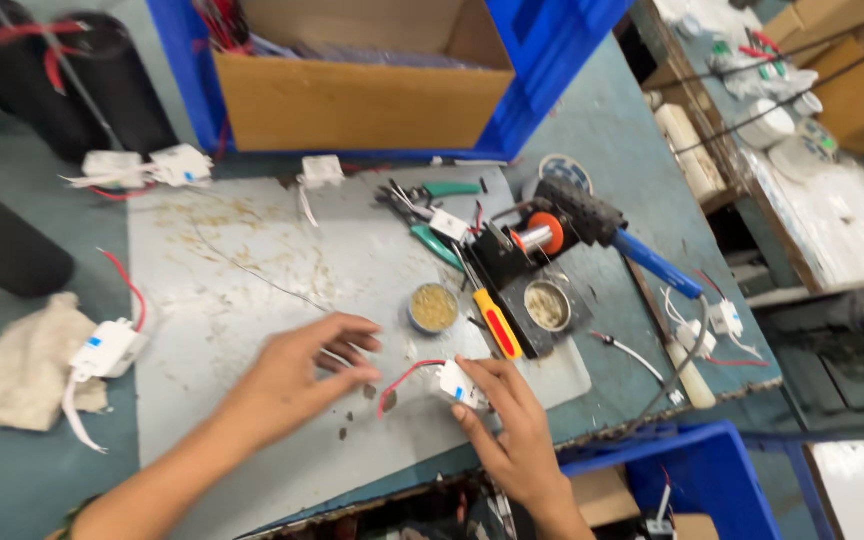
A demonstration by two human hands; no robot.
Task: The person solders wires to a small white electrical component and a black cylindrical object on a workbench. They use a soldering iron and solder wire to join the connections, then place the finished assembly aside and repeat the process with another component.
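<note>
the part of the white module [459,383] under the right hand [510,420] is hidden by the fingers, so its full shape is hard to make out. both forearms are cut off at the bottom edge, and motion blur softens the left hand [304,362]. what lies inside the cardboard box [352,95] far beyond the hands cannot be read.

the work surface is a stained grey mat [252,290] on a teal bench [612,140], with a blue crate [697,480] just right of the right wrist and a second bench well off to the right.

the module sits at the right fingertips, pinched between thumb and fingers. its long axis seems to run from lower right to upper left, and its red wire [404,380] curls out leftward toward the left hand. the left hand hovers loosely spread, fingers pointing right, holding nothing, just short of the wire.

beyond the right hand lie a yellow-handled screwdriver [496,322], a small tin [433,307] and a solder stand [537,250]. another module [107,350] rests on a rag [22,360] well left of the left hand.
</note>
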